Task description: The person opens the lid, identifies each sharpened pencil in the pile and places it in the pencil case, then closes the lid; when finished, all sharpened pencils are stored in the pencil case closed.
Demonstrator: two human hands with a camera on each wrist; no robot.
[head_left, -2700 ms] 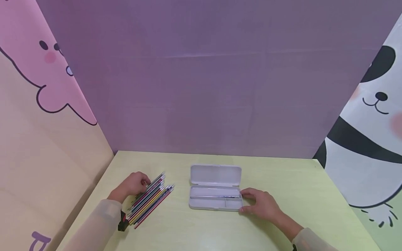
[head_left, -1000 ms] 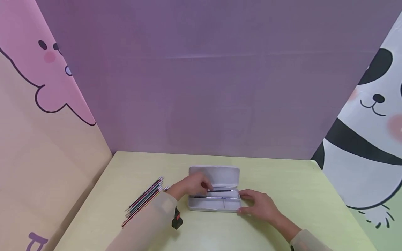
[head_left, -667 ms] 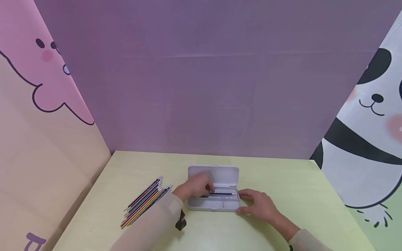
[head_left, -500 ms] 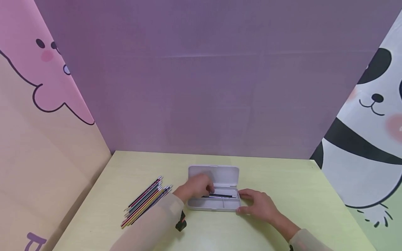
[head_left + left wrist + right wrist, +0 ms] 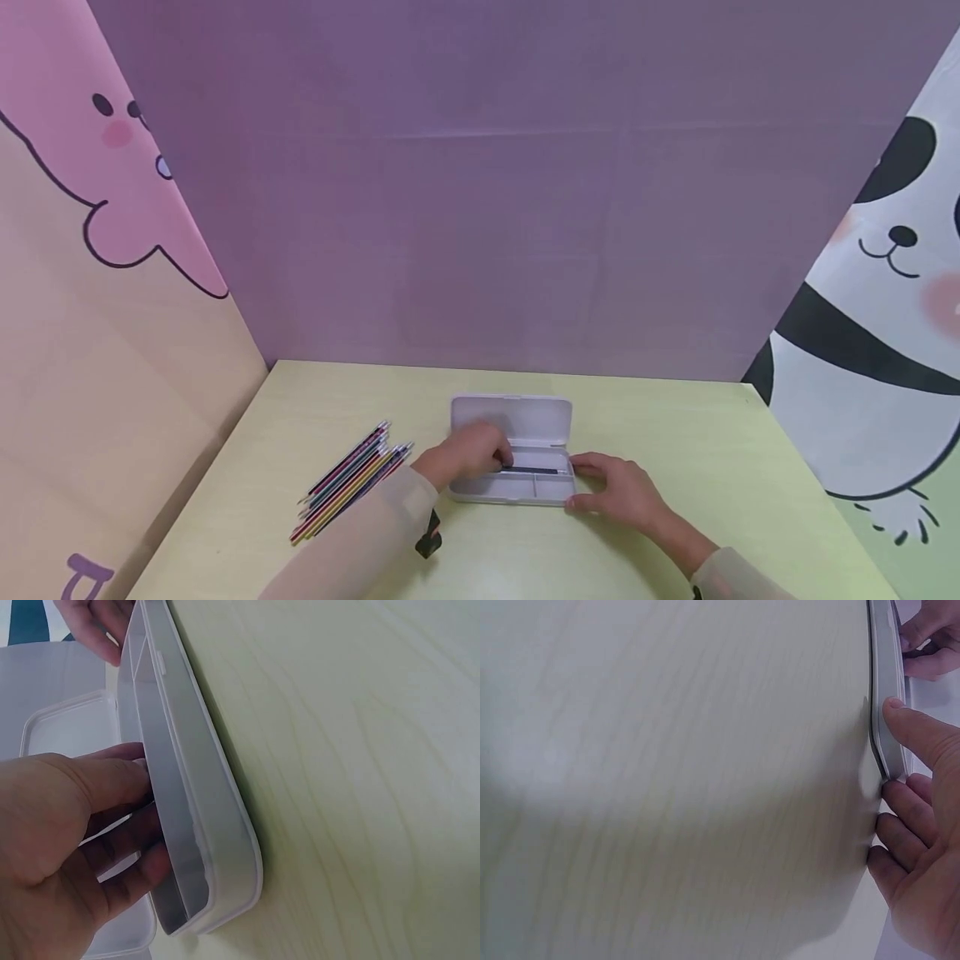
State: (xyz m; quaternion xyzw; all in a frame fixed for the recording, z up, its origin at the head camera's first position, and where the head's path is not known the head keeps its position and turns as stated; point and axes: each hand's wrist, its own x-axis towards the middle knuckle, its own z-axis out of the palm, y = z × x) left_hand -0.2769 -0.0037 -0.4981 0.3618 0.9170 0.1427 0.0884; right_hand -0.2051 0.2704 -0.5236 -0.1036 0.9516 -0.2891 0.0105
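Note:
A white pencil case (image 5: 489, 495) stands on the table with its lid (image 5: 536, 418) folded back. My left hand (image 5: 474, 448) reaches into its long back compartment. The fingertips pinch a dark pencil (image 5: 534, 470) that lies along the divider; in the left wrist view the case wall hides it. My right hand (image 5: 618, 490) grips the right end of the case, thumb (image 5: 911, 724) on the front side and fingers round the corner. Left of the case lies a pile of striped pencils (image 5: 348, 483), partly covered by my left sleeve.
The pale wooden table (image 5: 660, 433) meets a purple backdrop (image 5: 510, 208) behind the case. A pink cartoon panel (image 5: 97, 333) borders it on the left and a panda panel (image 5: 877, 350) on the right. Two small front compartments (image 5: 553, 486) sit side by side in the case.
My left hand has brought a pencil from the pile into the case's back compartment. The pencil has come down towards the divider. My right hand has stayed at the case's right end.

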